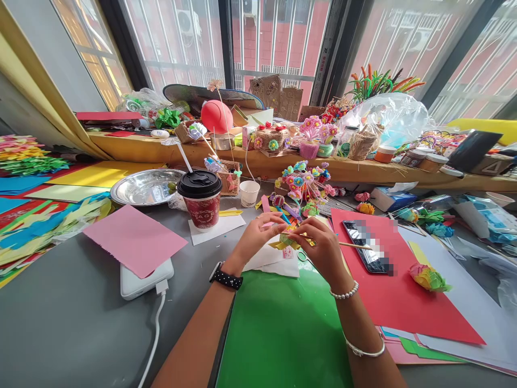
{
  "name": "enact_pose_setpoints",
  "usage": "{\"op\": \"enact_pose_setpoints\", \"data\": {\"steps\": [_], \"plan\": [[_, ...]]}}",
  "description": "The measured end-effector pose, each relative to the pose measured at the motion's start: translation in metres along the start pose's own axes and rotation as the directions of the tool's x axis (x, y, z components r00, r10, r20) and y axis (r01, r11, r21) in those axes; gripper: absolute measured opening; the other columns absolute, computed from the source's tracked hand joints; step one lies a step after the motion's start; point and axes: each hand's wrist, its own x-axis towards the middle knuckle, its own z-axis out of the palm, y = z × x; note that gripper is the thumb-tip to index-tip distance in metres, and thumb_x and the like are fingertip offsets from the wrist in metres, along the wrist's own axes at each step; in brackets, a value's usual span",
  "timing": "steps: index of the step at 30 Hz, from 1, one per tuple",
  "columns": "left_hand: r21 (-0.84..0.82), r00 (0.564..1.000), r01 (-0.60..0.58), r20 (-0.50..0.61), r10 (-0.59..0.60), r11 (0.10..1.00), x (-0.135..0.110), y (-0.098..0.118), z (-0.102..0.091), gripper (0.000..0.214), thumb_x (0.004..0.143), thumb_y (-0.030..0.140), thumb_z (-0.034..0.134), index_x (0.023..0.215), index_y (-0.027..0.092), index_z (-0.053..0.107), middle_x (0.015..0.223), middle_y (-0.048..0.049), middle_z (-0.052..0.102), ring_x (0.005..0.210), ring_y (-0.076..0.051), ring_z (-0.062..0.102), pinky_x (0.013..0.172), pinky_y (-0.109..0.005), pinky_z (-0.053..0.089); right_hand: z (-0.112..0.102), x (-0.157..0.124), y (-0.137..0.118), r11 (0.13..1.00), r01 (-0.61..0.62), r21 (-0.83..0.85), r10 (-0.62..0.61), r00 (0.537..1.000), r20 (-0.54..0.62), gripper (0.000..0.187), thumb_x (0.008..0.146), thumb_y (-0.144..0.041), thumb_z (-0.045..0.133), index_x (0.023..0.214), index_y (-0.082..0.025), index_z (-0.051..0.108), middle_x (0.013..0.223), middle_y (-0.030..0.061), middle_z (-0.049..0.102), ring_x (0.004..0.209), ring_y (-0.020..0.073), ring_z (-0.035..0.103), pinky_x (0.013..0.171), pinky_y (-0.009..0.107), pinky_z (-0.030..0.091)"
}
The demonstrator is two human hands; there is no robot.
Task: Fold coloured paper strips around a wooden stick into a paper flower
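A small yellow paper fold (287, 241) is held between both hands above the near middle of the table (72, 323), just over the far edge of a green sheet (283, 328). The left hand (254, 237) is closed on the fold's left end, thumb and fingers pinched so that the paper is kept taut. The right hand (321, 245) is closed on the other end, and a thin wooden stick (353, 246) juts from it to the right, over the red sheet (404, 302). The fold appears to be kept lifted and close to the body so that it can be worked with the fingertips of both hands at once.

White paper (270, 261) lies directly under the hands. A phone (369, 248) rests on the red sheet just beside the right hand, and a folded paper flower (428, 278) lies nearer that sheet's right edge. To the left a lidded cup (201, 199) stands on a white card, with a metal tray (143, 187) behind it and a pink sheet (135, 240) overlapping a white power bank (145, 277), whose cable runs toward the near edge. A small paper cup (249, 193) and a bunch of paper flowers (305, 183) stand beyond the hands. The far edge and the sill behind it are crowded with craft pieces; the left edge is covered with coloured paper cuttings (36, 221). Nothing lies between the hands and the fold.
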Motion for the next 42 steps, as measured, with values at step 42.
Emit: {"op": "enact_pose_setpoints", "data": {"steps": [42], "plan": [[0.400,0.961,-0.275,0.125,0.245,0.874,-0.001,-0.006,0.000,0.013,0.073,0.022,0.054,0.076,0.021,0.067,0.100,-0.0053,0.059,0.099,-0.019,0.050,0.088,-0.032,0.037,0.002,0.000,0.005,0.978,-0.207,-0.009,0.205,0.961,0.184,0.029,0.078,-0.041,0.048,0.065,-0.018,0.059,0.063,0.0008,0.056,0.053,0.0112,0.047,0.047,0.021,0.034]]}}
